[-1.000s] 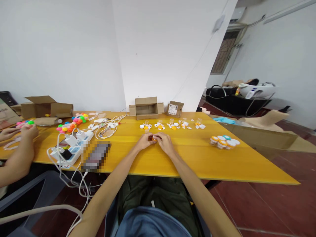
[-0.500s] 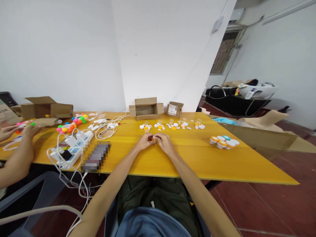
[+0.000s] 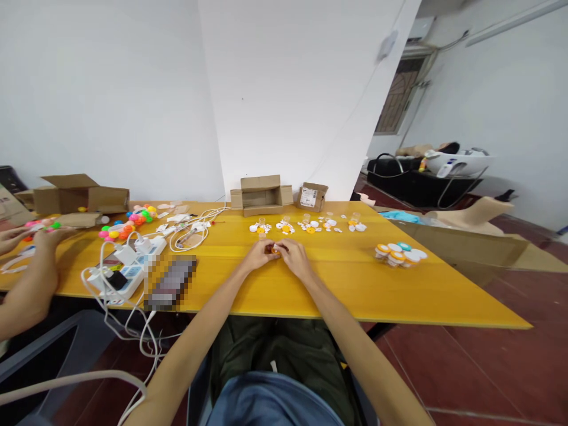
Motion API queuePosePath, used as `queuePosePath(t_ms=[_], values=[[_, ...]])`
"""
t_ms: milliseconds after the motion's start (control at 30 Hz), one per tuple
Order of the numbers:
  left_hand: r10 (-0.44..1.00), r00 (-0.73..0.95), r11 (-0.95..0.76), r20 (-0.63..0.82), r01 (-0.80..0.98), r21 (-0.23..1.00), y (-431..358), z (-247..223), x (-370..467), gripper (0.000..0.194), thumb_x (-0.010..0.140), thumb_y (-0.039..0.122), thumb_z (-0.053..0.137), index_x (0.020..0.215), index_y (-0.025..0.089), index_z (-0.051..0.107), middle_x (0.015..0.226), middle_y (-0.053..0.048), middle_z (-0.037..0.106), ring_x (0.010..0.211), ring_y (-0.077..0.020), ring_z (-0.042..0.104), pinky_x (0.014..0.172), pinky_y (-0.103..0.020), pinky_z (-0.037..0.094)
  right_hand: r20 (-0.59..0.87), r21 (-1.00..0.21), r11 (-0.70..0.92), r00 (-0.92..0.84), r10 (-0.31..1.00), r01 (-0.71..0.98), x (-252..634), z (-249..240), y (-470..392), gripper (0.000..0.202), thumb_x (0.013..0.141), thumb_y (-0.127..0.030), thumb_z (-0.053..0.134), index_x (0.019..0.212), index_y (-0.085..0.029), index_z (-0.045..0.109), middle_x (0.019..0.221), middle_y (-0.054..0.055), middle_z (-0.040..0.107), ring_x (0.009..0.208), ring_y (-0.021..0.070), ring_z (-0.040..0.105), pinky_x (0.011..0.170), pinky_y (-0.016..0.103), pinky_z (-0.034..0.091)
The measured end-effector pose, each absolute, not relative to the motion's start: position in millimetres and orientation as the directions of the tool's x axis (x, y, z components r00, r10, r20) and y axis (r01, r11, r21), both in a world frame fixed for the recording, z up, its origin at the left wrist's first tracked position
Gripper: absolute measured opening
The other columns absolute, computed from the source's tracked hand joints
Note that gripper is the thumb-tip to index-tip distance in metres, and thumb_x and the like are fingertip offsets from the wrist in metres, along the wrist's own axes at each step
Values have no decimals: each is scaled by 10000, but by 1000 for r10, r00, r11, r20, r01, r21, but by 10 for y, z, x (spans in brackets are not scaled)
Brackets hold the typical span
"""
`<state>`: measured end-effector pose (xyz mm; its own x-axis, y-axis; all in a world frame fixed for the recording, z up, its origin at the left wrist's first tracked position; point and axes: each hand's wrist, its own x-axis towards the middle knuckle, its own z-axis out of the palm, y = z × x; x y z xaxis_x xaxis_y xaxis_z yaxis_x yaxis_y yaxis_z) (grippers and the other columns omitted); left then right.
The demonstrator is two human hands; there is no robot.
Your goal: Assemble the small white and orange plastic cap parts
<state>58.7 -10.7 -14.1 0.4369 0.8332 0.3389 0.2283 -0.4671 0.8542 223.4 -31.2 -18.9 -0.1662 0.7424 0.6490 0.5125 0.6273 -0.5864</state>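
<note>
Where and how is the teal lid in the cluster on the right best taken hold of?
Probably by the rim of the teal lid, from above and its far side: it faces up, flat and round, at the back of the cluster, while white lids crowd its near side. Its underside is hidden.

Smooth, faintly glossy tabletop point(image 3: 346, 287), matt cardboard boxes point(image 3: 263, 210), clear plastic-looking jars point(image 3: 356, 217)

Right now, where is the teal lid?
In the head view, the teal lid is on the right of the table, well right of the right hand, at the back of the lidded jars, with white lids beside it.
</note>
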Motion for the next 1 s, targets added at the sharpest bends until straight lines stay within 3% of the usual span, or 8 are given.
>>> queuePosePath(t_ms=[300,733,1000], values=[[827,444,-489,344,269,830,-130,-114,596,193,766,315,760,854,158,688,805,-9,667,780,-163,597,768,-279,501,621,-607,603,-165,766,517,2238,-188,-305,163,893,-223,556,841,-249,709,866,38,749,805,207,677,749,301,516],[828,439,-503,348,308,808,-160,-76,596,240,771,374,766,850,165,679,796,-12,658,782,-174,588,778,-289,497,602,-635,582,-146,785,508,2238,-222,-287,111,868,-253,571,857,-261,681,836,33,739,770,212,668,726,314,519],[831,434,-500,348,310,808,-167,-65,599,191,764,310,750,854,160,671,808,-8,656,762,-160,579,759,-279,493,576,-650,545,-125,808,530,2215,-187,-300,62,857,-243,607,829,-252,662,815,32,733,757,206,676,704,309,518]])
